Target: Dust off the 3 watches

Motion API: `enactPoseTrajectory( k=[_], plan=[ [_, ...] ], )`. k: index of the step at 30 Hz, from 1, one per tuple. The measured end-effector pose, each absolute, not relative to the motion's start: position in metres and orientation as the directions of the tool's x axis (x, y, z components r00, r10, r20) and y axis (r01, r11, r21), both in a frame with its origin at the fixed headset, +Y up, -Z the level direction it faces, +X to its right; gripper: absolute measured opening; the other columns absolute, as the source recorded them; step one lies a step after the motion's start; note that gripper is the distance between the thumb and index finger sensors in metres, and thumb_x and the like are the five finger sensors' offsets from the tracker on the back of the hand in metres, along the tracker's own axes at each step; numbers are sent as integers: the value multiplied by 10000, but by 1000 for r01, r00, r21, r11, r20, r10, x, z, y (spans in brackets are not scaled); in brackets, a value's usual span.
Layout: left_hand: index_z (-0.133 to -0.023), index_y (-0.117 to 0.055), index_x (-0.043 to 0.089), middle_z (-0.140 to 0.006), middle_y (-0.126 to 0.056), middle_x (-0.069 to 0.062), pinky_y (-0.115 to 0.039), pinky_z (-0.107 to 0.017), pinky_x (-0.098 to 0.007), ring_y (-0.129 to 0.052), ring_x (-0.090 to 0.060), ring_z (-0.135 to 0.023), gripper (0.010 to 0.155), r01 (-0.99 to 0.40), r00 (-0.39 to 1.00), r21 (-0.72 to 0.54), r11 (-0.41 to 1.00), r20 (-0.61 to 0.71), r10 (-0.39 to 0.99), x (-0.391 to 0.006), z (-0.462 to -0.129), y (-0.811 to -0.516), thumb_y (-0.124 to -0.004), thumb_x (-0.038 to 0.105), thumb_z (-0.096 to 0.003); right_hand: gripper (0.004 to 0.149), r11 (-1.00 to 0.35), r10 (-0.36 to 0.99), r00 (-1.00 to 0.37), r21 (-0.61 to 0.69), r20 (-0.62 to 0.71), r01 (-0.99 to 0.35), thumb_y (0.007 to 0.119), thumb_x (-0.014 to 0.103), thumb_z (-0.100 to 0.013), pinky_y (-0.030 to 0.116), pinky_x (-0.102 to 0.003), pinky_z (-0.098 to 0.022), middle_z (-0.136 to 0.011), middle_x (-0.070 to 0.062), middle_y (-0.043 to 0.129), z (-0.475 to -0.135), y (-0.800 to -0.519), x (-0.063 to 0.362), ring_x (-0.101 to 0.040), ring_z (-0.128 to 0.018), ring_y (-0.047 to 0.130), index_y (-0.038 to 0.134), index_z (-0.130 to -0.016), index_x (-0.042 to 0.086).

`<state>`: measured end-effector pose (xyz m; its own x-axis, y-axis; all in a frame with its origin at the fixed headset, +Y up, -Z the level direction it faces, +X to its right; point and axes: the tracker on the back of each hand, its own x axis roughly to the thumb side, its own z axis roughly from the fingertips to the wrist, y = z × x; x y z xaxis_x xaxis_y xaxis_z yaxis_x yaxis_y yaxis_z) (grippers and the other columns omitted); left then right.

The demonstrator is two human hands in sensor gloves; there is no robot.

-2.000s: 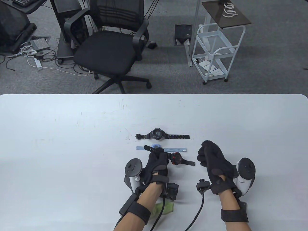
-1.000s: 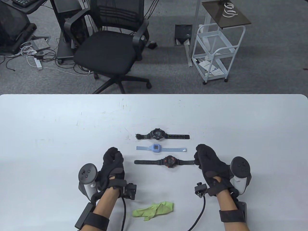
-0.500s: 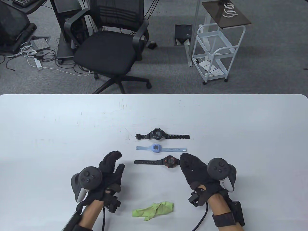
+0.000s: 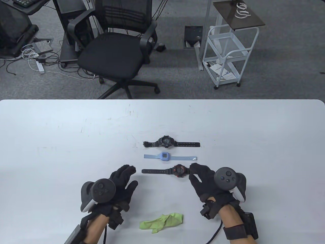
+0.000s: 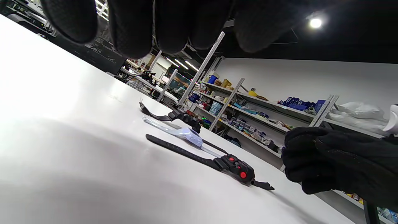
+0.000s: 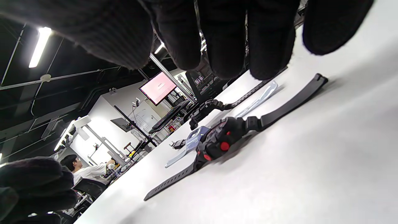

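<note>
Three watches lie flat in a row on the white table (image 4: 63, 142): a black one (image 4: 166, 142) farthest, a light blue one (image 4: 165, 156) in the middle, and a black-and-red one (image 4: 179, 170) nearest. My left hand (image 4: 129, 175) hovers palm down left of the nearest watch's strap, fingers spread, holding nothing. My right hand (image 4: 194, 172) hovers palm down over that watch's right strap. In the left wrist view the black-and-red watch (image 5: 236, 168) lies free below the right hand (image 5: 335, 161). In the right wrist view my fingers (image 6: 224, 37) hang above the watch (image 6: 220, 141).
A crumpled green cloth (image 4: 162, 221) lies near the table's front edge between my forearms. Beyond the far edge stand a black office chair (image 4: 114, 50) and a white trolley (image 4: 228, 50). A seated person (image 6: 77, 169) shows far off in the right wrist view.
The left hand let go of the black-and-red watch, which now lies flat. Both hands have since turned palm down and uncurled; the right slid left over the strap end.
</note>
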<state>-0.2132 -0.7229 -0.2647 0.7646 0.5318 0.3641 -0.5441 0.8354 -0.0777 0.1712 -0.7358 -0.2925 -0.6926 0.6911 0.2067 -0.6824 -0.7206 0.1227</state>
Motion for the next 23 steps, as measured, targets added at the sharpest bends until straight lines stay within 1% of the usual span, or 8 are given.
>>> enactPoseTrajectory(
  k=[7,23],
  plan=[
    [-1098,-609,128,-1126,-635,-159,-615,-645,-729,-729,-488,-965,650,-529,779,-49,847,367,508,-215,-257,-716,-758,434,-544,640,-750,658,-717,116,231,-651,768,470,-513,654,-686,-557,-1000,-223,742,-289,-734,170,-474,-838,804,684,-1052,134],
    [-1104,-604,126,-1135,-621,-163,-597,-652,-738,-716,-496,-972,650,-529,772,-128,839,339,538,-216,-272,-732,-750,434,-550,643,-720,693,-696,128,188,-683,763,469,-516,647,-692,-558,-1008,-230,732,-294,-739,180,-485,-842,796,683,-1056,129]
  ],
)
